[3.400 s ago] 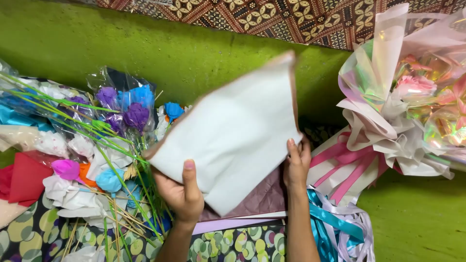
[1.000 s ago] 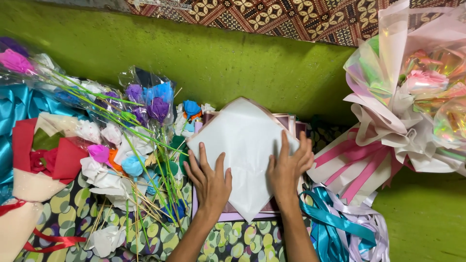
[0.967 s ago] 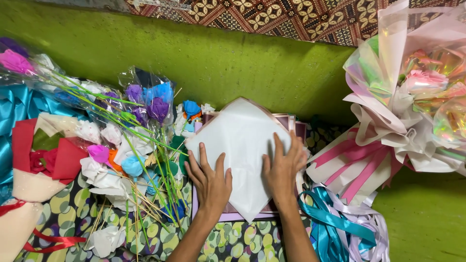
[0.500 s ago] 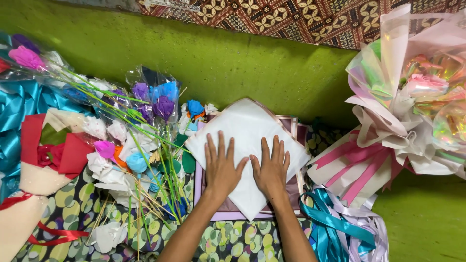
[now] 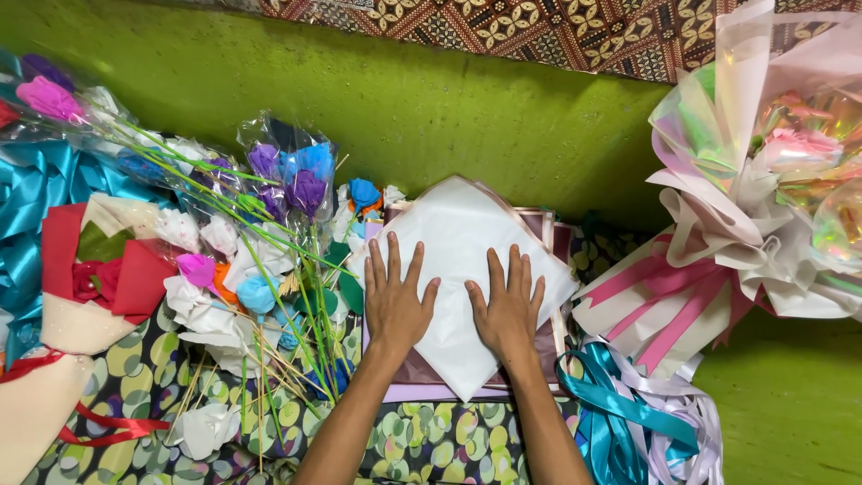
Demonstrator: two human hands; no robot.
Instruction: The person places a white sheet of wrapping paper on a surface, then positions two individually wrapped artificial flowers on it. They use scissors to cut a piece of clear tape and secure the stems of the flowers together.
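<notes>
A bright green wall (image 5: 467,117) fills the upper half of the view, its surface uneven and mottled. Along its top edge hangs a brown patterned cloth (image 5: 539,31) with cream geometric motifs. The same green runs on across the floor (image 5: 790,404) at the lower right. A dark cloth with green and yellow spots (image 5: 431,445) covers the floor in the foreground. The light is even and soft, without hard shadows.
</notes>
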